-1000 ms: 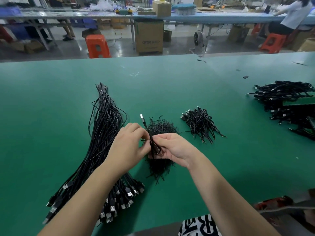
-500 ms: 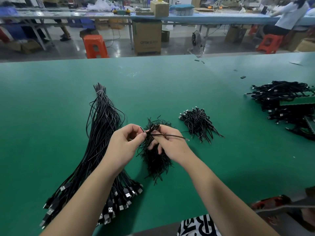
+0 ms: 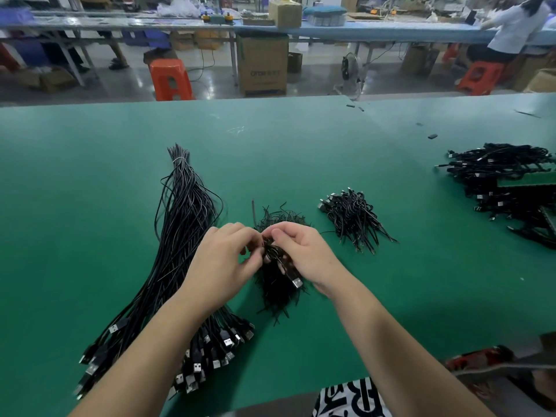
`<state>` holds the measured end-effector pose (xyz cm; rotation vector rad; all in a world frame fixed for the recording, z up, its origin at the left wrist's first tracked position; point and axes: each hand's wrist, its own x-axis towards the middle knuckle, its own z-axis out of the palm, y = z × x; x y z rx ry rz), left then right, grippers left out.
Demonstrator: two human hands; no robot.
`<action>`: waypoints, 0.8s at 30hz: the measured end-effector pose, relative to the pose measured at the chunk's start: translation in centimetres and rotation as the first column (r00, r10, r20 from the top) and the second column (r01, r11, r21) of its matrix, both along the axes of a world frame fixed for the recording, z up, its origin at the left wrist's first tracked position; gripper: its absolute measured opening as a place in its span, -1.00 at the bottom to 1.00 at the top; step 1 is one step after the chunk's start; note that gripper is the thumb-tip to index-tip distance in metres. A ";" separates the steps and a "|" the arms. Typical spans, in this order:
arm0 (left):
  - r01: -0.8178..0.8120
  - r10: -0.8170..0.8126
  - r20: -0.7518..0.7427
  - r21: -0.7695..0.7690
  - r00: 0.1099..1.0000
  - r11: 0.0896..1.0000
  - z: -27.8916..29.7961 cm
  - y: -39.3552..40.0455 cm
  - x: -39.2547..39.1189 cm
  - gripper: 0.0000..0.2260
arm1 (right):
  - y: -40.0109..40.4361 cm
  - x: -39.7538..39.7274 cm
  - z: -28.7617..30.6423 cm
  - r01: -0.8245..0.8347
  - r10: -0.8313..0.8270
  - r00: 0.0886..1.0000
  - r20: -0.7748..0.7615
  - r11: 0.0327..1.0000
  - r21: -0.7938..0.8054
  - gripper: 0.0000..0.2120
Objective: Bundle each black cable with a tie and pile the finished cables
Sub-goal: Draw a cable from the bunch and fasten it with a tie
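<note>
Left of the heap of ties (image 3: 278,291) lies the long sheaf of loose cables (image 3: 177,236). Above the heap, the left hand (image 3: 222,263) and right hand (image 3: 307,254) both pinch one folded black cable (image 3: 275,252), plug (image 3: 296,282) hanging. Right of the heap sits the finished pile (image 3: 352,218)

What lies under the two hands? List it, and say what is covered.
Under the left hand and right hand, a heap of black ties on the green table. Its middle is covered.

Single head-worn view, looking forward and down, close over green table (image 3: 301,152)
</note>
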<state>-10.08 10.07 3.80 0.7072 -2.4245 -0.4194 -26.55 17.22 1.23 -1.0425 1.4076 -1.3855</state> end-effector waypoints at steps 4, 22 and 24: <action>-0.018 0.116 -0.171 0.489 0.978 0.872 -0.1 -0.7 0.4 -0.86 | 0.7 -0.3 0.5 -0.137 0.139 0.983 0.124 0.990 -0.021 -0.71; 0.111 -0.100 0.051 -0.312 0.994 0.943 -0.7 -0.4 0.7 -0.93 | 0.0 0.9 -0.9 0.002 -0.006 0.997 0.077 0.999 0.051 -0.95; 0.064 -0.066 -0.004 -0.177 0.998 0.982 -0.7 -0.2 0.7 -0.95 | 0.0 0.8 -0.8 -0.012 0.008 0.992 0.127 0.999 0.033 -0.91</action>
